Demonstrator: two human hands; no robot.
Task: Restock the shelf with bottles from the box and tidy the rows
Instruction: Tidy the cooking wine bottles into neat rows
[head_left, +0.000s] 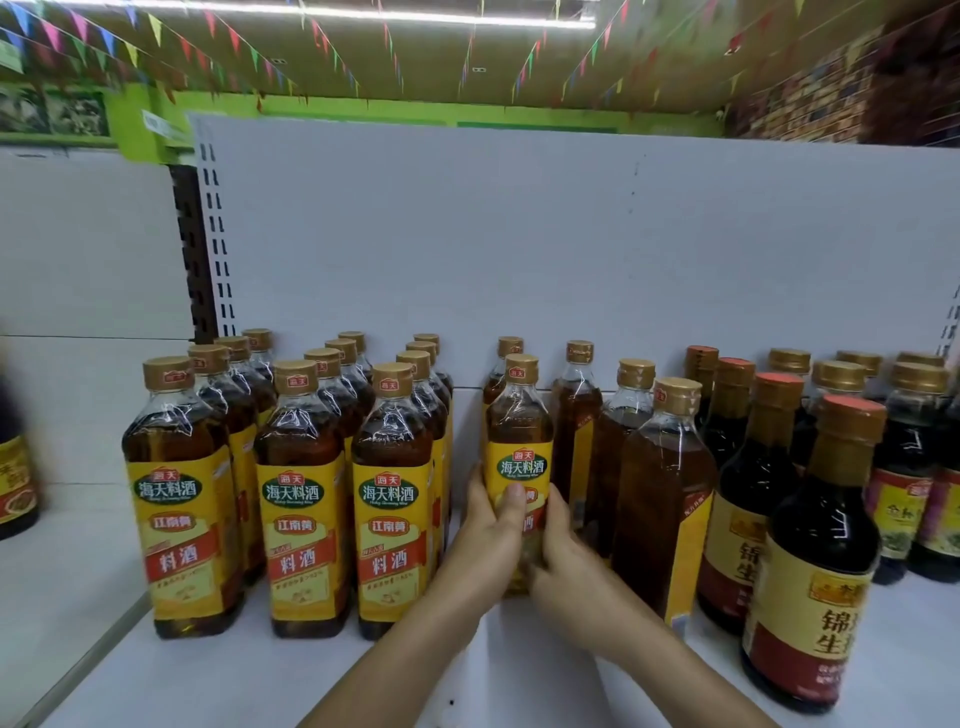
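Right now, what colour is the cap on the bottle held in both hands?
Gold cap on the held bottle; head view shows it best.

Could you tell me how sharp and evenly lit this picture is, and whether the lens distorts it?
Head view: the ceiling bunting and the dark bottle at the left edge are smeared by blur. Head view: the label of the held cooking wine bottle reads clearly, with glints on its shoulder. Head view: the wide lens bows the back panel; light is even, shadows soft.
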